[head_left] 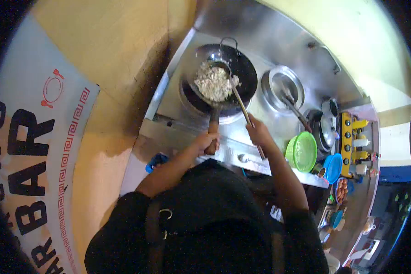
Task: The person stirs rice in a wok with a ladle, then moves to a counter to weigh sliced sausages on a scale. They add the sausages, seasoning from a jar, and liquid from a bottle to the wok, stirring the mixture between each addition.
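A dark wok (247,68) sits on the steel stove, with pale chopped food (213,82) in it. My left hand (207,140) is wrapped round the wok's wooden handle (213,122). Further right, my right hand (258,130) grips the long shaft of a ladle (240,101). The ladle's head lies in the wok, at the upper part of the food and partly hidden by it.
Right of the wok stands a round metal pot (268,93) with a utensil in it. A green basket (301,152), a blue bowl (333,168) and a lidded pan (327,132) are further right. Sauce bottles (360,123) stand beyond. A printed banner (36,137) hangs at the left.
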`<state>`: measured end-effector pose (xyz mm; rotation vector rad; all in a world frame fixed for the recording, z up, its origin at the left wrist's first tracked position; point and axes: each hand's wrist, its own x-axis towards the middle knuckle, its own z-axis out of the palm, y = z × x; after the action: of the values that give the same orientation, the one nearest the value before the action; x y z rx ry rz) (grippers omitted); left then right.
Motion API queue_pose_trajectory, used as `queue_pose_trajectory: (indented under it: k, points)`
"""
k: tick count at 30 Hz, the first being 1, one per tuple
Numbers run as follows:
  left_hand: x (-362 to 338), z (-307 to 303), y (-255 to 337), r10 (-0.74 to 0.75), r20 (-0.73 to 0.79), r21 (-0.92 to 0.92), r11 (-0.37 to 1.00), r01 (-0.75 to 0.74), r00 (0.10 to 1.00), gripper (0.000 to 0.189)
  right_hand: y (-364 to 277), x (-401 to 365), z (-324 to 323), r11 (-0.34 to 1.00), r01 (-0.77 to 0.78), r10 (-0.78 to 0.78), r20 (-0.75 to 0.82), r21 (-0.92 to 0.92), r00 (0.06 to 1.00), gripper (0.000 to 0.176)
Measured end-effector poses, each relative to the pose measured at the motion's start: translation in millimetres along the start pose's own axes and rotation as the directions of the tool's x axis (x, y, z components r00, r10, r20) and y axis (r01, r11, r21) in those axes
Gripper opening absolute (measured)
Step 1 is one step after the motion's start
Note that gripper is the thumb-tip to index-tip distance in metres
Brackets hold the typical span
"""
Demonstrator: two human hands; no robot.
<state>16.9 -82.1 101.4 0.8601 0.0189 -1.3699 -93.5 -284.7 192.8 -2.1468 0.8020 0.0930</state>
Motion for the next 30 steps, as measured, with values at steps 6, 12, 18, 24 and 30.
queue_pose_trajectory:
  k: [6, 12, 18, 24, 30]
  points:
    - [7, -7, -3, 0.035, -0.007, -0.005, 0.999, -0.035, 0.999, 0.015, -49, -38, -49, 0.941, -0.252, 0.207, 0.204, 0.227, 0.957, 0.055]
    - [5, -2, 1, 0.055, -0.027, 0.064, 0.997, -0.053, 0.998, 0.016, -26, 0, -24, 0.958, 0.127, -0.146, -0.057, -0.256, 0.988, 0.05]
    - [2, -1, 0, 0.033, -0.046, -0.006, 0.999, -0.033, 0.998, 0.014, -54, -65, -65, 0.959, -0.283, 0.278, 0.251, -0.018, 0.927, 0.048]
    - [3, -1, 3, 0.058, -0.068, 0.022, 0.998, -0.057, 0.996, 0.014, -35, -3, -18, 0.887, 0.055, -0.126, -0.125, -0.459, 0.984, 0.051]
    - [0, -4, 18, -0.056, -0.006, 0.098, 0.994, 0.056, 0.998, 0.014, -60, 6, 7, 0.788, 0.186, -0.179, 0.071, -0.587, 0.981, 0.059]
